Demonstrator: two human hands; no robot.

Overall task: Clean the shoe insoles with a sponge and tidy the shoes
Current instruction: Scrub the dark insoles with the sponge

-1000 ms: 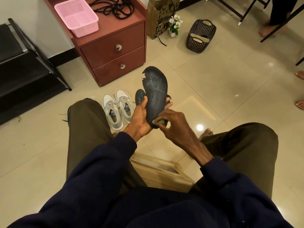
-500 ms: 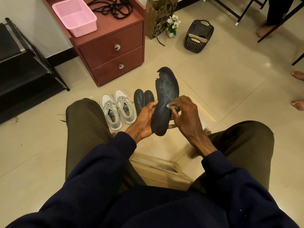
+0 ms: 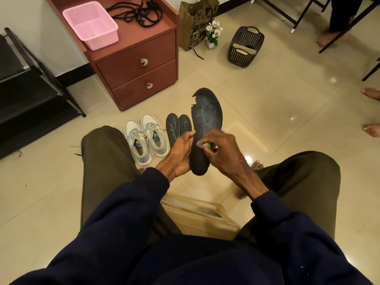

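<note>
The scrubbing step is in hand. The left hand (image 3: 181, 150) holds a large dark insole (image 3: 207, 112) up above the floor (image 3: 267, 112), between the knees, toe end pointing to twelve o'clock and a ragged, torn edge at its eleven o'clock. The grip is closed on the insole's nine o'clock edge near the heel, thumb on the face; the fingers behind it are hidden. The right hand (image 3: 223, 150) pinches a small green sponge (image 3: 205, 144) under curled fingers and presses it on the lower half of the insole's face.

Pale streaks show higher up, toward the toe; whether they are dirt or wear cannot be told, but that part looks like the ground left to cover. The next move probably calls for strokes toward twelve o'clock, with the left grip firm enough that the thin insole does not fold near its torn edge.

Two smaller insoles (image 3: 178, 126) lie side by side on the floor just at nine o'clock of the held one, and the grey shoes (image 3: 146, 138) stand beside them, further toward nine o'clock, not yet refitted
</note>
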